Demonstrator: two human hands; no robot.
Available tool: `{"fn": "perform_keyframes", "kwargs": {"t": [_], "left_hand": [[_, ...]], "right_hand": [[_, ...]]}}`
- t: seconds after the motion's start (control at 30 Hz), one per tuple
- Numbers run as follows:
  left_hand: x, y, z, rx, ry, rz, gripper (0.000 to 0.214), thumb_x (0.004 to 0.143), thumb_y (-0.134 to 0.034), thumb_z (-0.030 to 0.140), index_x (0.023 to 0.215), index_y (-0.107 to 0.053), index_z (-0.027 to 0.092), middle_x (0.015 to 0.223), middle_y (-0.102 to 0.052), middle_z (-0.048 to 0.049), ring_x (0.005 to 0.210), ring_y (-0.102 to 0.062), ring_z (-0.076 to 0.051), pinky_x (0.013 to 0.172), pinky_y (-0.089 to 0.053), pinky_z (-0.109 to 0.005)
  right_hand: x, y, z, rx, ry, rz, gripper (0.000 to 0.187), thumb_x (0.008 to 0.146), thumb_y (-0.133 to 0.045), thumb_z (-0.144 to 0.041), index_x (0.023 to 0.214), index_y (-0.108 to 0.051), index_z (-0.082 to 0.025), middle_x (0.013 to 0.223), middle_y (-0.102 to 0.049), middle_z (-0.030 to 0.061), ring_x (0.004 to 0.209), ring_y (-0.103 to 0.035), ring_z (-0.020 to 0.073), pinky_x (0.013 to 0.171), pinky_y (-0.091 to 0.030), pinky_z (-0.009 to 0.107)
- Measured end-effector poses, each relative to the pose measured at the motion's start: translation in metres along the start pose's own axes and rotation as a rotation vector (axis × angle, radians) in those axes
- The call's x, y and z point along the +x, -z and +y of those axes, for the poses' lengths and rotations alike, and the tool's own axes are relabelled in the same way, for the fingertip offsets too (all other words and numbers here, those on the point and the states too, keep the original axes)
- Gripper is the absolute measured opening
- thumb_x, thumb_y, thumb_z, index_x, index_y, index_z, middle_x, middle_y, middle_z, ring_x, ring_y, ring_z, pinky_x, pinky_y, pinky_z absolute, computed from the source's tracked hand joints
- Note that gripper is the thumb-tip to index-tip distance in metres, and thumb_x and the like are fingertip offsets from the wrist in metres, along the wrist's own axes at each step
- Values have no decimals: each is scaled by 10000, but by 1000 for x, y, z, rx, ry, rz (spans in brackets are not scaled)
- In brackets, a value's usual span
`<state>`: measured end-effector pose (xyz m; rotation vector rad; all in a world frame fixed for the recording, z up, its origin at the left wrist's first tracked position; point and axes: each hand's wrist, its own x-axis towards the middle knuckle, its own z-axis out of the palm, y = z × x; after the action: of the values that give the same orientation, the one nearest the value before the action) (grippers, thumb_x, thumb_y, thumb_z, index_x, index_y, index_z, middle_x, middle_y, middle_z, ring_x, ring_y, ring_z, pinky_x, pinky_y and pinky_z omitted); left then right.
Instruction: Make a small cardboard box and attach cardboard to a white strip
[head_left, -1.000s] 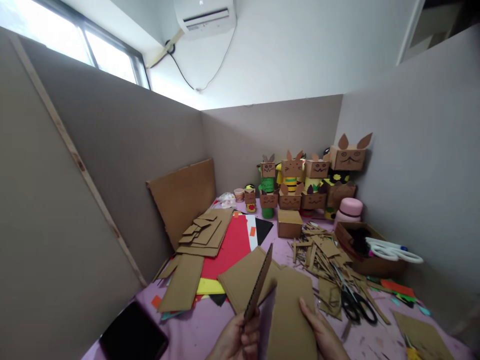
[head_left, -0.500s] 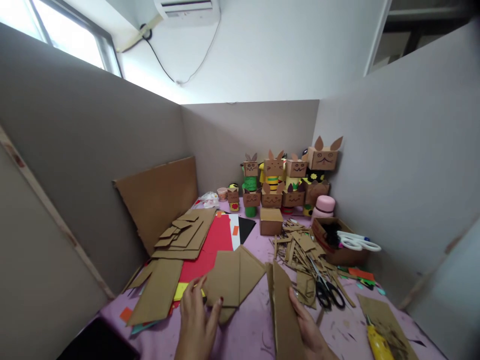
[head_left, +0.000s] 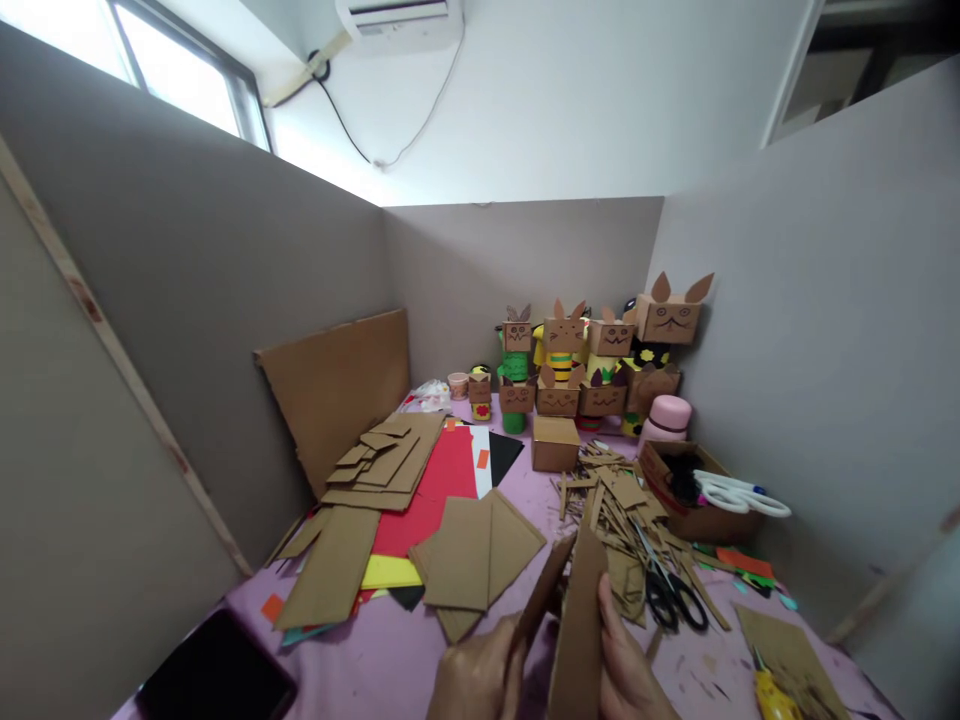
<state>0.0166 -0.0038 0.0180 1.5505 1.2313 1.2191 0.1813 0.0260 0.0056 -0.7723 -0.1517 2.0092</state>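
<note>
A folded piece of brown cardboard stands tilted between my two hands at the lower middle, its two panels spread apart at the top. My right hand grips its right panel from the outer side. Closed around the lower edge of the left panel is my left hand, with its fingertips partly hidden. Just left of the hands, several flat cardboard pieces overlap on the purple tablecloth.
Black-handled scissors lie by a heap of cardboard scraps. A yellow glue gun rests at the lower right, a dark tablet-like slab at the lower left. Cardboard animal figures and a plain box stand behind.
My left hand has left the flat cardboard pieces and moved right onto the folded cardboard. The folded piece has opened wider and turned. The view has shifted slightly left.
</note>
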Motion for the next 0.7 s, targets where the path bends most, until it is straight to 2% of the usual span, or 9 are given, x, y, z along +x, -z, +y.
{"fn": "perform_keyframes", "kwargs": {"t": [0.1, 0.2, 0.27, 0.37, 0.43, 0.5, 0.57, 0.63, 0.7], "left_hand": [[0, 7, 5, 19, 4, 72, 113, 787, -645, 265, 852, -736, 262, 653, -647, -40, 579, -531, -170, 603, -396, -188], [4, 13, 12, 63, 88, 69, 153, 810, -612, 341, 822, -705, 221, 722, -701, -58, 681, -608, -212, 624, -427, -212], [4, 11, 13, 56, 108, 63, 202, 820, -592, 375, 854, -691, 203, 782, -717, -76, 753, -629, -242, 667, -450, -237], [-1, 1, 9, 55, 31, 67, 240, 843, -557, 388, 905, -690, 198, 798, -708, -76, 744, -625, -229, 697, -444, -242], [-3, -3, 9, 83, 25, -3, 308, 882, -485, 411, 827, -699, 197, 687, -679, -57, 639, -600, -201, 659, -431, -242], [0, 1, 11, 131, 53, -62, 397, 918, -394, 423, 803, -704, 203, 674, -677, -55, 644, -605, -200, 667, -431, -251], [10, 14, 13, 241, 65, -11, 386, 926, -369, 409, 966, -692, 201, 915, -707, -90, 890, -620, -228, 815, -424, -274], [21, 32, 10, 416, 81, 121, 407, 878, -465, 383, 1197, -584, 161, 1249, -578, -142, 1203, -456, -273, 1029, -286, -346], [31, 47, 1, 482, 135, 198, 582, 762, -604, 323, 1284, -495, 90, 1348, -459, -207, 1290, -319, -349, 1075, -193, -450]], "right_hand": [[0, 2, -2, -23, 3, 9, 634, 416, -818, -624, 815, -724, -140, 785, -783, 109, 877, -716, 326, 836, -541, 454], [1, 7, 1, -36, -3, -30, 552, 500, -792, -624, 751, -723, -137, 720, -779, 98, 823, -728, 303, 835, -545, 446], [4, 12, 4, -76, 20, -32, 556, 543, -770, -629, 808, -730, -141, 747, -783, 95, 841, -727, 300, 839, -546, 444], [14, 27, 7, -179, 162, 44, 589, 549, -787, -592, 964, -719, -181, 914, -781, 85, 985, -685, 319, 880, -533, 436], [22, 41, 6, -231, 254, 97, 594, 514, -829, -538, 993, -711, -208, 1001, -766, 68, 1093, -628, 336, 930, -510, 429], [30, 57, 2, -262, 292, 135, 571, 481, -861, -481, 968, -715, -221, 1043, -754, 60, 1188, -555, 350, 987, -474, 441], [37, 72, -2, -287, 318, 185, 504, 442, -890, -397, 891, -717, -245, 1037, -754, 50, 1274, -470, 349, 1043, -420, 456], [43, 83, -5, -339, 339, 208, 466, 384, -910, -283, 804, -708, -266, 997, -762, 51, 1335, -387, 340, 1082, -370, 455], [45, 86, -3, -383, 344, 190, 478, 362, -904, -224, 794, -702, -265, 982, -765, 66, 1358, -347, 341, 1096, -351, 455]]}}
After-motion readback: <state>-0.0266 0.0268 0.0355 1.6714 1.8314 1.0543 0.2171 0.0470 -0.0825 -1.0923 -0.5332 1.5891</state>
